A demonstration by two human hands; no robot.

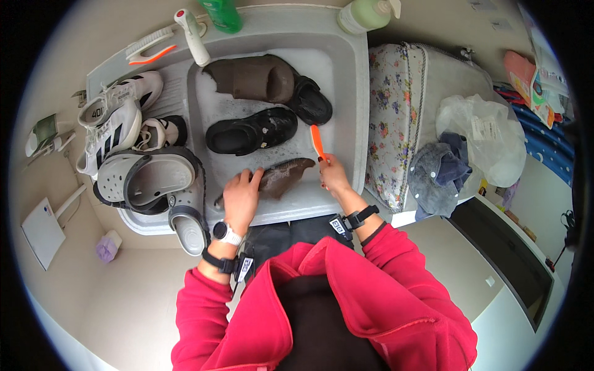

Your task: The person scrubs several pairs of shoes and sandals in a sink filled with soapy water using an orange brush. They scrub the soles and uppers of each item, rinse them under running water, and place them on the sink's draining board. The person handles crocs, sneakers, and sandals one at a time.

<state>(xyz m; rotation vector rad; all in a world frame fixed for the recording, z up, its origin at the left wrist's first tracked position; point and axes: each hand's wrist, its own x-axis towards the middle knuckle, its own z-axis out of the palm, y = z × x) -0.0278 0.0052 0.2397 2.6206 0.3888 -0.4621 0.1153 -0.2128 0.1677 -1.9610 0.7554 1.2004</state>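
Slipper [283,180], brown one, runs roughly left-to-right, just left of the right hand [335,175], clamped on an orange handle [317,140]; left hand [241,196] covers its left part, can't tell if gripping.

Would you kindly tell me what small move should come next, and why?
Probably swing the orange brush left and down onto the nearer brown slipper: the left hand lies on that slipper, seemingly steadying it, while the right hand holds what looks like a brush beyond its right end.
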